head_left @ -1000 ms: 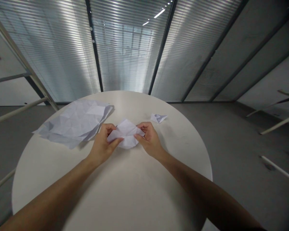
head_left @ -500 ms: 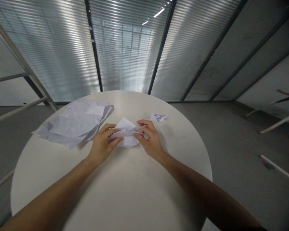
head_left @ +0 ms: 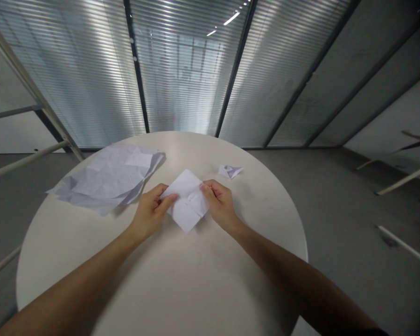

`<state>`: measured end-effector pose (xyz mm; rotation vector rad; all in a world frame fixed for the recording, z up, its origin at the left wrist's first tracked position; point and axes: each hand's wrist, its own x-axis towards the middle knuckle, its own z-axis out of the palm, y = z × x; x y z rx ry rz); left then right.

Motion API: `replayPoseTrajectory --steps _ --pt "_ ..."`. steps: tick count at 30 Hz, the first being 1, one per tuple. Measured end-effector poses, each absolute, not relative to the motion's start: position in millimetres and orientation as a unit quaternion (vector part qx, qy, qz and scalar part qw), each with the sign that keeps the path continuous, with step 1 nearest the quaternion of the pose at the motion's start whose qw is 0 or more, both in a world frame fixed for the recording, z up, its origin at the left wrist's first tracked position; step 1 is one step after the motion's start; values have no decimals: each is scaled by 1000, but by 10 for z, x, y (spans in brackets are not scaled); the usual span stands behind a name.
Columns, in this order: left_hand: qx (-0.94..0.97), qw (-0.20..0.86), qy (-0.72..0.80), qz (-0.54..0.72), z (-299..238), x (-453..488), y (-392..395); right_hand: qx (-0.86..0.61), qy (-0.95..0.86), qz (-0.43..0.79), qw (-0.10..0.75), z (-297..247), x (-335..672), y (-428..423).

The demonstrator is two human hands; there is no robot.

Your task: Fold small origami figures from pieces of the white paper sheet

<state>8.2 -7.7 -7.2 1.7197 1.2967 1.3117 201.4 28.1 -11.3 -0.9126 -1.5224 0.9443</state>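
A white folded paper square (head_left: 187,200) stands on one corner like a diamond near the middle of the round white table (head_left: 182,280). My left hand (head_left: 150,212) pinches its left edge between thumb and fingers. My right hand (head_left: 220,204) grips its right edge, fingers curled over the paper. The paper's lower corner touches or nearly touches the tabletop.
A pile of crumpled white sheets (head_left: 108,179) lies at the table's back left. A small folded paper piece (head_left: 230,171) sits at the back right. Glass walls with blinds stand behind the table, and grey floor surrounds it.
The paper was spread loosely, then collapsed flat between my hands, and now shows as a flat diamond shape. Both hands have moved slightly closer together.
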Motion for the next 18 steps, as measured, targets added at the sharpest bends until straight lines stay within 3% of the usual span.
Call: replayPoseTrajectory --steps 6,10,14,18 --pt "547 409 466 563 -179 90 5 -270 -550 610 502 -181 1977 342" --pt "594 380 476 526 -164 117 -29 -311 -541 578 526 -213 1845 278" --pt "695 258 488 462 -160 141 -106 -403 -509 552 522 -256 1764 230" --pt "785 24 453 422 -156 139 -154 -453 -460 546 534 -309 1775 255"
